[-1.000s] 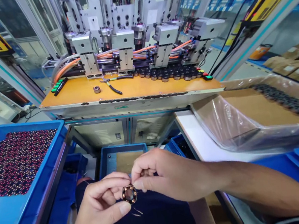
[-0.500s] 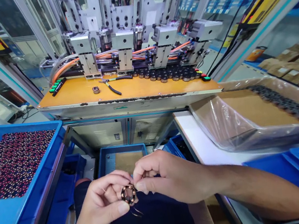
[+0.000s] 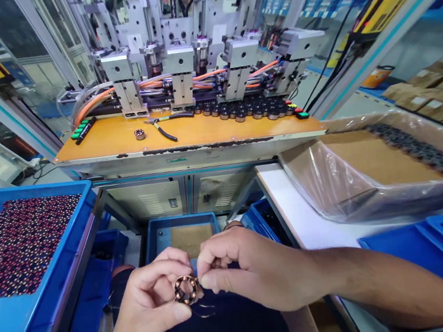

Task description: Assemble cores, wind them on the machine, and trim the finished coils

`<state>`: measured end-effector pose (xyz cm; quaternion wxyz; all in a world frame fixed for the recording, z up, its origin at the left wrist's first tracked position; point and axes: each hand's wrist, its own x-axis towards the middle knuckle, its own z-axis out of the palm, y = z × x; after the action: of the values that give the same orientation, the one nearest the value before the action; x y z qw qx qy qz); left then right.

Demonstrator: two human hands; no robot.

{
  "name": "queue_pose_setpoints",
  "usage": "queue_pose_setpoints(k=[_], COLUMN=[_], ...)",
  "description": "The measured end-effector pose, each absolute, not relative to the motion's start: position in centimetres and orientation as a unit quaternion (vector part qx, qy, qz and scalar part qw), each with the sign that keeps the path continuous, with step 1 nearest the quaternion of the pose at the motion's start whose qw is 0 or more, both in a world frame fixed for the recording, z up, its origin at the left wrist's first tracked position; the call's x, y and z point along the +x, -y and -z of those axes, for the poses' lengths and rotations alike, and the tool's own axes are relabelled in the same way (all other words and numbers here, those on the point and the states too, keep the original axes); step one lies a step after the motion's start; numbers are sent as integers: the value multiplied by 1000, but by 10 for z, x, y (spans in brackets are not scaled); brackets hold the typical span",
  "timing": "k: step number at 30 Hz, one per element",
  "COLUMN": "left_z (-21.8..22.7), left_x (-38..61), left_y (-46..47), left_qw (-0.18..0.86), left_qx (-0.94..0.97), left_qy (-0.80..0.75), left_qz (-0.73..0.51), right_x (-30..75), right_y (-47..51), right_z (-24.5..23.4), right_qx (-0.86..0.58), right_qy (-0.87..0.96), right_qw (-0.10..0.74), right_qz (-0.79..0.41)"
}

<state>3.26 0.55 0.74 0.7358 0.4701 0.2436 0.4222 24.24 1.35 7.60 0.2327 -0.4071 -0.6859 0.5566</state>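
Note:
My left hand grips a small ring-shaped motor stator with copper windings, thumb below and fingers behind it. Thin copper wire ends hang loose under the stator. My right hand is at its right side, thumb and forefinger pinched together close to the rim, apparently on a wire end; the fingertips hide most of it. Both hands are over my lap, in front of dark clothing.
A blue tray of many stators stands at left. On the orange bench lie pliers, a single stator, markers and rows of dark round parts below a machine. A plastic-lined carton sits at right.
The stator has shifted slightly left and turned a little in my left hand. My right hand keeps its pinch at the rim. The loose wire ends now point more to the right.

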Motion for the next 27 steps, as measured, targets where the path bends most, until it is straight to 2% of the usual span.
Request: queue_pose_setpoints(k=[4,6,10,13,20,27], left_z=[-6,-5,-7,-9,-10,-5], left_x=[32,32,33,34,34,31], left_y=[-4,-4,-1,2,3,2], left_qw=[737,747,784,817,849,836], left_qx=[471,463,410,372,339,364], left_qy=[-236,-223,-209,-201,-169,-160], left_qz=[-423,-423,-417,-393,-368,-379], right_x=[253,260,265,258,243,234], right_y=[-12,-12,-13,-16,-20,-18], right_z=[-78,-77,-68,-61,-54,-44], right_qx=[-345,-312,-273,-187,-115,-120], right_qy=[747,808,896,910,896,864], right_qw=[197,187,293,358,423,482], right_qz=[-533,-463,-194,-96,-74,-84])
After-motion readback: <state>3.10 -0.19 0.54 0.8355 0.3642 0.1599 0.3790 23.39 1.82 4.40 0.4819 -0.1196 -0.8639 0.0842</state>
